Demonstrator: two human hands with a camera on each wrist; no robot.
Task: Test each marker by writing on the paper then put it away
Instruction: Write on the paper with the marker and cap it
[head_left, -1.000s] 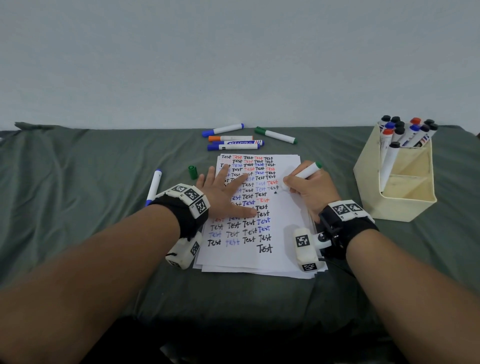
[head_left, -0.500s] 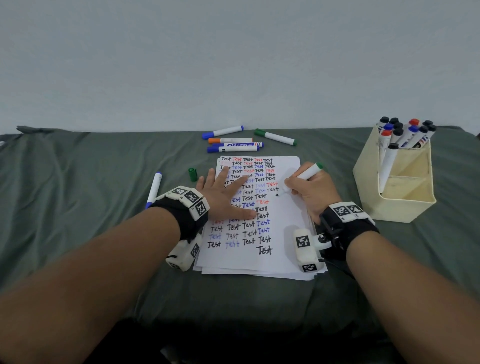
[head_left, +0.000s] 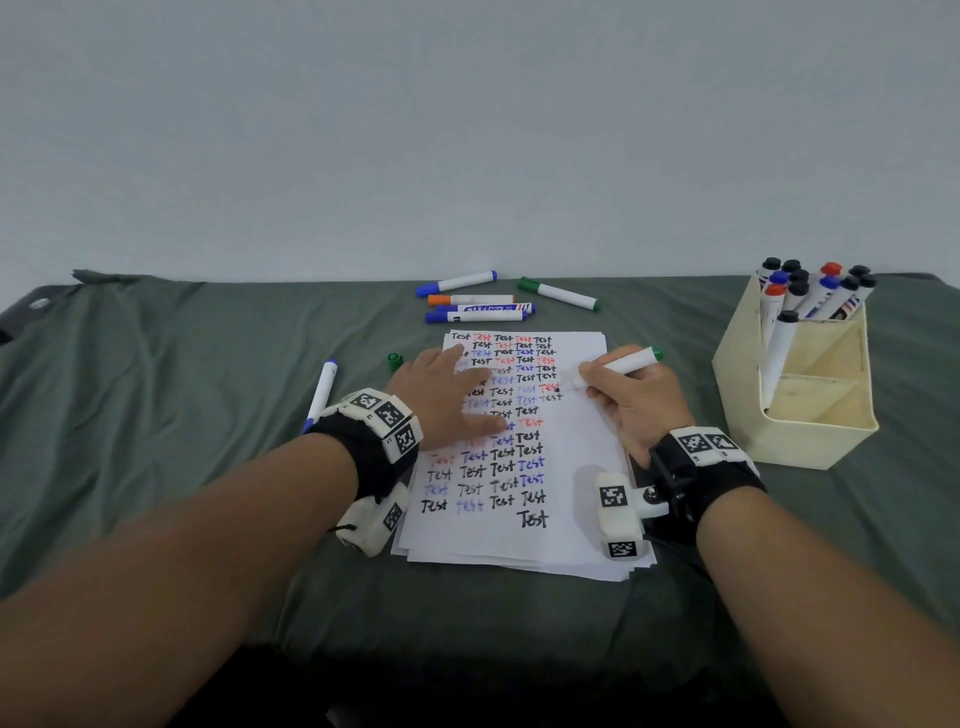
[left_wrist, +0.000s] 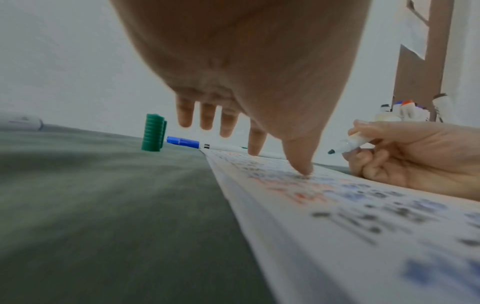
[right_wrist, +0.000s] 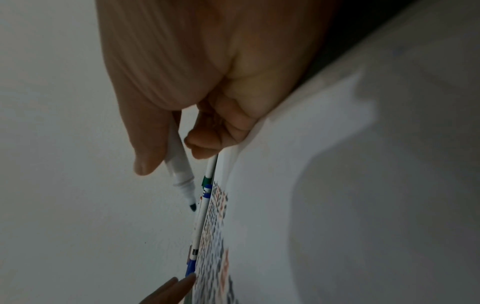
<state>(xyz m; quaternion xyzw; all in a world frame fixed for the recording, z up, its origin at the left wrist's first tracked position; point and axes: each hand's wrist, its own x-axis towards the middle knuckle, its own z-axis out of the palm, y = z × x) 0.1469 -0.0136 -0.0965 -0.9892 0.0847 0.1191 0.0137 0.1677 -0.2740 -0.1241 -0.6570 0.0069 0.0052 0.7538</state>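
Note:
A stack of white paper (head_left: 582, 441) covered with rows of the word "Test" lies on the green cloth. My right hand (head_left: 631, 400) grips an uncapped green marker (head_left: 623, 362), and the left wrist view shows its dark tip (left_wrist: 331, 152) held just above the sheet (left_wrist: 363, 216). In the right wrist view my fingers pinch the same marker (right_wrist: 179, 172). My left hand (head_left: 449, 397) lies flat with spread fingers on the left part of the paper. The marker's green cap (head_left: 395, 359) stands on the cloth left of the sheet, also visible as a green cap (left_wrist: 153, 135).
A cream organiser box (head_left: 815, 415) at the right holds several capped markers (head_left: 810, 291). Several markers (head_left: 478, 301) lie beyond the paper's far edge. One blue marker (head_left: 321, 395) lies on the cloth left of my left wrist. A pale wall stands behind the table.
A new "Test" has appeared on the paper at the marker's tip. My right hand has shifted slightly toward the top right of the sheet. My left hand stays flat.

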